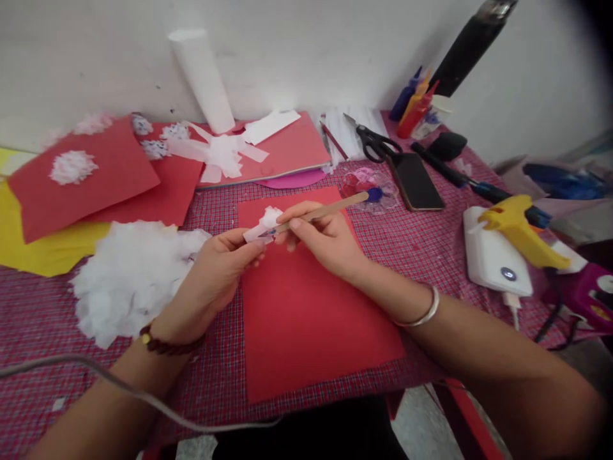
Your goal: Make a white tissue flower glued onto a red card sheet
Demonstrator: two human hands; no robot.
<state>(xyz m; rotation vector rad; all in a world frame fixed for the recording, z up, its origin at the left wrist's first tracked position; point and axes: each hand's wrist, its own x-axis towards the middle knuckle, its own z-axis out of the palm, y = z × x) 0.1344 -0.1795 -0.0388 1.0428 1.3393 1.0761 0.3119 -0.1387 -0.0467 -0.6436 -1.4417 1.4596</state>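
Observation:
My left hand (215,275) is closed, pinching a small strip of thin white paper (253,235) between thumb and fingers. A crumpled white tuft (271,216) sits at the strip's far end. In my right hand (330,243) is a wooden-handled paintbrush (335,206), its dark, bluish tip against the paper strip. Both hands are above a red sheet of paper (316,332) on the checked tablecloth. Left of them lies a big heap of white tissue pieces (129,281). Behind the brush's handle end is a clear plastic dish (383,203) with blue and red paint.
Red sheets (90,176) with fluffy tufts, a paper roll (204,83) and cut white strips (225,153) lie at the back. Scissors (373,142), a phone (416,181), paint bottles (416,115), a power bank (495,252) and a yellow glue gun (524,230) are rightward. A cable (143,396) crosses the front.

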